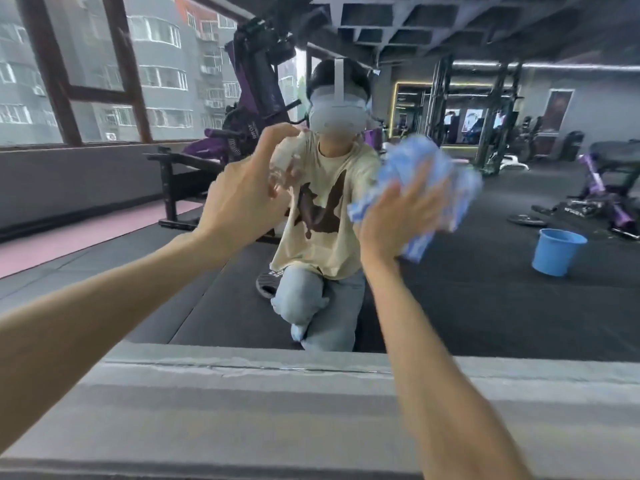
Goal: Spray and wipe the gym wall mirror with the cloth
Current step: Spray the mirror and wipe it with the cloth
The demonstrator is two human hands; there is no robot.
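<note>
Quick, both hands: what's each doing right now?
Left hand: closed round the small clear plastic spray bottle.
Right hand: open, straight fingers pressing the crumpled blue cloth on the gym wall mirror.

Cloth (426, 181) — blue-white; bucket (557, 251) — blue

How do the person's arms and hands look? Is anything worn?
The left hand and right hand wear no gloves, and the arms are bare to the frame edge: no sleeve, watch or bracelet. In the mirror, the reflected T-shirt is cream with a brown print.
</note>
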